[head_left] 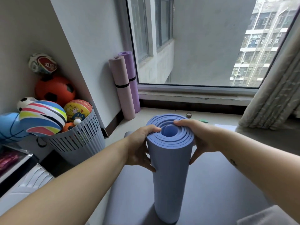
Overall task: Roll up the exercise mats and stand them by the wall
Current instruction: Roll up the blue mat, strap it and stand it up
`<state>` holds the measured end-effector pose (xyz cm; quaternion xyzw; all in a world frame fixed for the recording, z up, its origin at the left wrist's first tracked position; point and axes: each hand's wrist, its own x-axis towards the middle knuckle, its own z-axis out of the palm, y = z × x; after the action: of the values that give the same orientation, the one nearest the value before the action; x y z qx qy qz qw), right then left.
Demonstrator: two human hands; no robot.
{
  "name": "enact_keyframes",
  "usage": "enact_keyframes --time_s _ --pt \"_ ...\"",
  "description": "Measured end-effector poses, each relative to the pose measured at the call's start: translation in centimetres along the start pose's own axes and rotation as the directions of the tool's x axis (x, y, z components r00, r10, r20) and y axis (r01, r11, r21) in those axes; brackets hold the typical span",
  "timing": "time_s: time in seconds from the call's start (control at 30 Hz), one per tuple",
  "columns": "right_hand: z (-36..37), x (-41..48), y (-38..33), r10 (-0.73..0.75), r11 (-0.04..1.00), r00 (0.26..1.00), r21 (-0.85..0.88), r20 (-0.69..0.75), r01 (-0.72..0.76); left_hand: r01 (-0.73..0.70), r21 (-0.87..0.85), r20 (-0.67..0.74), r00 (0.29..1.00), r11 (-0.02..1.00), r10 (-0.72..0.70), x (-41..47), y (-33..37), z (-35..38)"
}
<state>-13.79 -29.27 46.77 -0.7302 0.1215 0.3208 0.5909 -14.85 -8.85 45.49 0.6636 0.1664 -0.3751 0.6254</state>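
Two bare arms (81, 184) reach in from the bottom of the frame, one from each side. Both hands hold the blue mat (170, 176) in the middle of the picture. It is rolled into a fat tube and stands up on its end. You can see the top of the roll, with many rings going round and round and a round hole in the middle. Its side is smooth and plain blue.

The left hand (139, 148) grips the left side of the roll near the top, with the thumb on the top edge and the fingers curled round the side. The right hand (199, 137) grips the right side, with the fingers hooked over the top rings and the thumb down the side.

Under the roll, a grey mat (219, 184) lies flat on the floor.

Up past the hands, a pink mat (123, 88) and a purple mat (134, 85) stand rolled up and touch each other. They lean in the corner where the wall (100, 38) meets the window (203, 46). Each has a black band (122, 86) round its middle.

At the left, a white basket (78, 143) is piled high with balls (55, 90). A curtain (272, 98) hangs at the right.
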Motion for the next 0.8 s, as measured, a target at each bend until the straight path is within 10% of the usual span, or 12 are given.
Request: enact_keyframes --time_s 0.3,0.53,0.8 --pt "0.5 -2.8 2.2 -0.051 0.999 0.999 -0.013 -0.017 0.051 -0.144 0.539 -0.084 0.971 0.830 0.222 -2.7 1.3 1.9" --pt "1.4 -5.7 3.8 -0.187 0.945 0.982 -0.274 -0.008 0.177 -0.375 0.655 -0.129 0.800 0.656 0.586 -4.2 -1.2 3.4" --pt "1.9 -8.7 1.5 -0.644 0.508 0.763 -0.713 0.059 0.484 -0.596 0.753 0.042 0.467 0.279 0.883 -6.5 -2.9 5.1"
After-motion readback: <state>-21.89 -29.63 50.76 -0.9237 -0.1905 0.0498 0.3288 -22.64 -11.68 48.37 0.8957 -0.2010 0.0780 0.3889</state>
